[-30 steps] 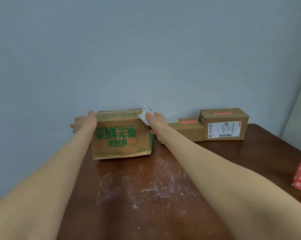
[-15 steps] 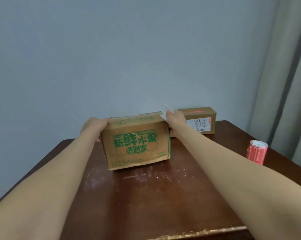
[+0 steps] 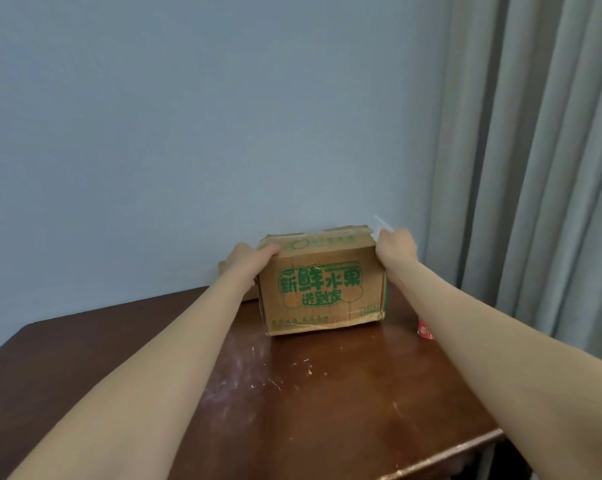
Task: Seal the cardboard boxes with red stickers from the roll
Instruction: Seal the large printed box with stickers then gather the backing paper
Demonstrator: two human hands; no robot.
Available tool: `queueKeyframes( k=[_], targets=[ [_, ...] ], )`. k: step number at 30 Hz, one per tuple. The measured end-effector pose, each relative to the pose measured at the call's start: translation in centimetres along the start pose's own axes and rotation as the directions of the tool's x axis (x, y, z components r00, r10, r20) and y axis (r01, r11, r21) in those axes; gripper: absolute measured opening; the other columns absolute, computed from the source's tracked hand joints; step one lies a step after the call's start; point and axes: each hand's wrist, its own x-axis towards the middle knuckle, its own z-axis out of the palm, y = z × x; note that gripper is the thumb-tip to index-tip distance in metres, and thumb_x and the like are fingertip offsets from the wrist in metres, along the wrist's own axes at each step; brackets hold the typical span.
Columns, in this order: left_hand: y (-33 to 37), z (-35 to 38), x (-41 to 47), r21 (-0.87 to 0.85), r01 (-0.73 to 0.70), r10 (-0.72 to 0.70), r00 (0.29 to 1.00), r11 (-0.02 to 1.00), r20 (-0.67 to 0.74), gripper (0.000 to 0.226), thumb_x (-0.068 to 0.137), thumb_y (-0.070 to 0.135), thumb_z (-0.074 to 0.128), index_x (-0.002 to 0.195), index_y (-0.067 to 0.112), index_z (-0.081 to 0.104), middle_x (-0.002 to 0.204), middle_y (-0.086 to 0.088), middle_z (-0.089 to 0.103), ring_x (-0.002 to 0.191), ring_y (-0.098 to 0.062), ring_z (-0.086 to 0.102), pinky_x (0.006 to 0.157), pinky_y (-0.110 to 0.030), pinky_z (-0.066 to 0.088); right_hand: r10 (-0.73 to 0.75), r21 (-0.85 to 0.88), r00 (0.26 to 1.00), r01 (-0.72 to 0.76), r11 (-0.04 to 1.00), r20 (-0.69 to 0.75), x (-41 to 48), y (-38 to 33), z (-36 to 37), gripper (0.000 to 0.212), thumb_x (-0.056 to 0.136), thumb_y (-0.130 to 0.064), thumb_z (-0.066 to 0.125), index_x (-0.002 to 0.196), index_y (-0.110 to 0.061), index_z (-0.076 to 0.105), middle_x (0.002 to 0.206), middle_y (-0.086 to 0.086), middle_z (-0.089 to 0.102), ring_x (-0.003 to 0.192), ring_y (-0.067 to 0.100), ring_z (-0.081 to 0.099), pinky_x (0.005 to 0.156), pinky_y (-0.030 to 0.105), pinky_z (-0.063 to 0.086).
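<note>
Both hands on the green-printed cardboard box (image 3: 322,289), one at each upper corner.

I read the left hand (image 3: 249,261) as grasping the box's upper left corner, with the fingers curled over the top edge and the thumb on the front face. The right hand (image 3: 394,245) sits against the upper right corner, clenched on a thin white slip (image 3: 382,223) that projects upward and to the left from the fingers. I cannot tell whether the slip touches the box top. The box stands upright on the brown table (image 3: 292,410), directly between the two hands, near the far edge. The red sticker roll (image 3: 425,330) lies on the table to the right of the box, mostly hidden behind the right forearm and apart from both hands. A second cardboard box (image 3: 223,268) shows partly behind the left hand.
</note>
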Motion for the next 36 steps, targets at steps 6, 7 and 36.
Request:
queueKeyframes(
  k=[6, 7, 36],
  targets=[
    [-0.2, 1.9, 1.1, 0.098, -0.048, 0.051, 0.998, 0.994, -0.029, 0.048, 0.086, 0.051, 0.059, 0.103, 0.007, 0.051, 0.101, -0.006, 0.055, 0.089, -0.024, 0.053, 0.083, -0.040, 0.050, -0.013, -0.069, 1.000, 0.013, 0.998, -0.011, 1.0, 0.3, -0.1, 0.036, 0.101, -0.023, 0.035, 0.126, 0.000, 0.047, 0.125, 0.020, 0.056, 0.110, 0.037, 0.055, 0.082, 0.036, 0.043],
    [-0.2, 1.9, 1.2, 0.110, -0.049, 0.053, 0.998, 0.993, -0.034, 0.049, 0.087, 0.052, 0.058, 0.105, 0.007, 0.051, 0.101, -0.006, 0.056, 0.089, -0.024, 0.053, 0.082, -0.039, 0.050, -0.018, -0.073, 1.000, 0.016, 0.997, -0.013, 0.9, 0.2, -0.1, 0.036, 0.101, -0.024, 0.035, 0.125, -0.001, 0.048, 0.124, 0.018, 0.056, 0.106, 0.036, 0.055, 0.080, 0.036, 0.042],
    [-10.2, -7.1, -3.0, -0.250, 0.006, 0.078, 0.943, 0.968, 0.323, 0.010, 0.092, 0.009, 0.060, 0.084, 0.004, 0.065, 0.081, -0.010, 0.070, 0.072, -0.011, 0.072, 0.058, -0.017, 0.054, -0.101, 0.111, 0.732, 0.035, 0.993, 0.674, -14.2, -0.6, 14.3, 0.010, 0.093, -0.011, 0.057, 0.094, -0.003, 0.063, 0.060, 0.006, 0.057, 0.037, 0.004, 0.048, 0.037, 0.014, 0.040]
  ],
)
